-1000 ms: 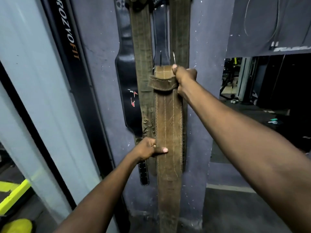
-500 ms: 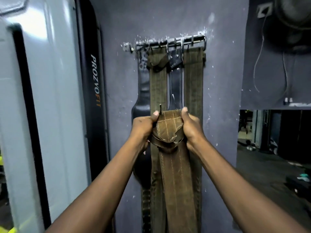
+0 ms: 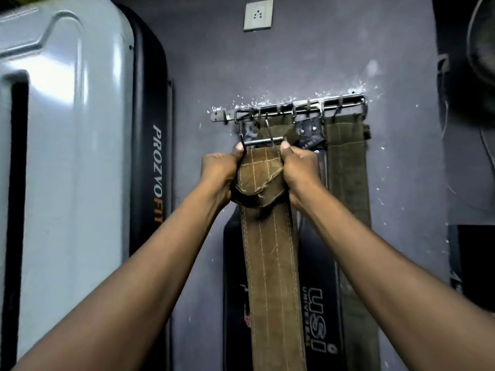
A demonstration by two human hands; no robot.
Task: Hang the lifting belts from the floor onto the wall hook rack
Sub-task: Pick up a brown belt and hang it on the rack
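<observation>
A brown stitched lifting belt (image 3: pixel 270 263) hangs down from both my hands, held up in front of the wall. My left hand (image 3: pixel 218 171) and my right hand (image 3: pixel 300 168) each grip one side of its folded top end. Its metal buckle (image 3: pixel 263 141) sticks up just below the metal hook rack (image 3: pixel 294 108) on the wall. Several belts hang from the rack: an olive belt (image 3: pixel 347 183) at the right, a black belt with white lettering (image 3: pixel 320 303) in the middle, and another black belt (image 3: pixel 233 290) at the left, partly hidden behind the brown one.
A grey and black machine panel (image 3: pixel 80 156) with lettering stands close on the left. A white wall socket (image 3: pixel 258 14) sits above the rack. A dark fan (image 3: pixel 482 41) and cables hang at the far right.
My left hand has moved up from the belt's middle to its top end. Both hands have raised the belt, bringing the buckle close under the rack.
</observation>
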